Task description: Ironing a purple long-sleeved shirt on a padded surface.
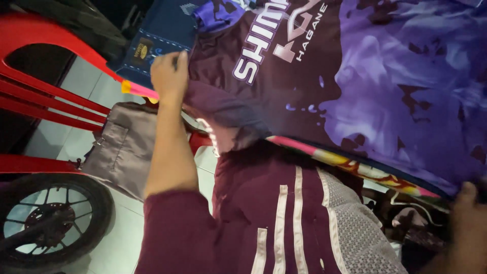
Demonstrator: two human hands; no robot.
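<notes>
Hands: left hand pinching purple-and-maroon printed jersey at 10 o'clock | right hand at 4 o'clock, grip unclear | red plastic chair at 9 o'clock

A jersey lies spread over a board, wheel far left.

I am looking down at my own clothing here. I am wearing a dark maroon top with long sleeves; the left sleeve is sitting pushed up above the forearm, leaving that arm bare down to the left hand. Pale pinkish-white vertical stripes are running down the front of the top, and beside them a grey mesh panel with a fine dotted weave is showing. The right hand is appearing bare at the frame's lower right corner, blurred.
</notes>
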